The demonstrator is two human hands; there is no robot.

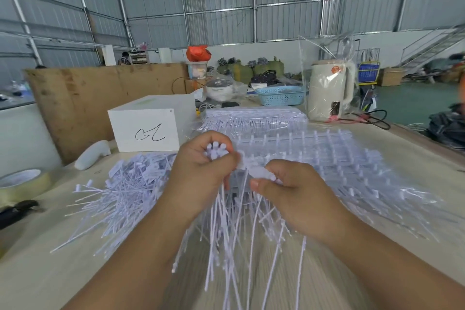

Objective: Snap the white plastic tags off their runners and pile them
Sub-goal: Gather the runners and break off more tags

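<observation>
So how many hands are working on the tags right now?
2. The left hand grips a bunch of tags; the right hand, beside it, pinches white plastic.

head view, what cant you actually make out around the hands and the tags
- Head view: where the left hand and right hand meet the runner; curled fingers and motion blur hide it.
- How many tags the left hand holds: too blurred.
- Black tool: cut by the left edge.

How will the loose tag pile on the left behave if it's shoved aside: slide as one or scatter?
Likely scatters: the loose tag pile is thin strips lying criss-crossed, with ends sticking out in all directions. Probably light and floppy, since the tags hanging from the left hand droop and bend. Some may snag and drag in clumps on the table.
</observation>
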